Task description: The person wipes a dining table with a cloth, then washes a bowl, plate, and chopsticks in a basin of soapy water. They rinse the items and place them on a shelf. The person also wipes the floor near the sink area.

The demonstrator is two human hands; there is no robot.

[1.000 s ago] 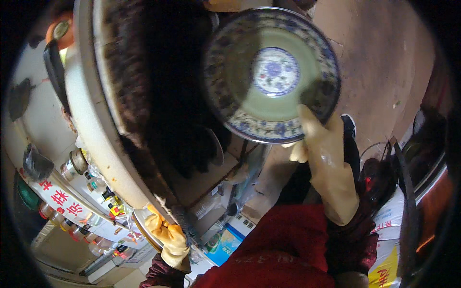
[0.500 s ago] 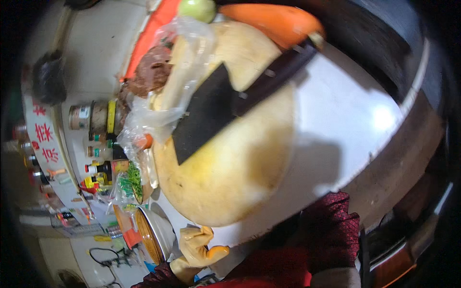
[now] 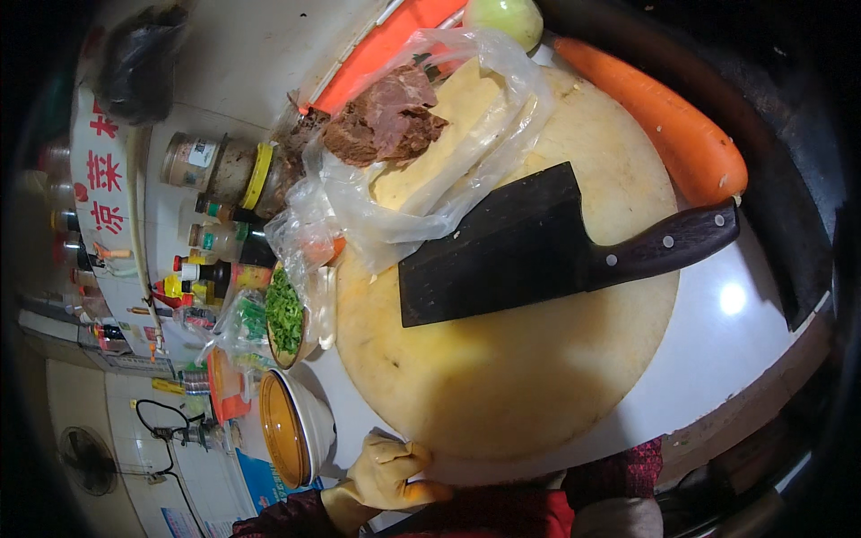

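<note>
In the head view, the left hand (image 3: pixel 387 475), gloved in yellow, is seen half curled at the round chopping board's (image 3: pixel 538 377) near edge, gripping nothing. A cleaver (image 3: pixel 529 247) lies flat on the board. The right hand is hidden from view.

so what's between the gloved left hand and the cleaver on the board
In the head view, only bare cutting board lies between the gloved left hand and the cleaver. The hand sits at the board's near edge; no food lies on that stretch.
</note>
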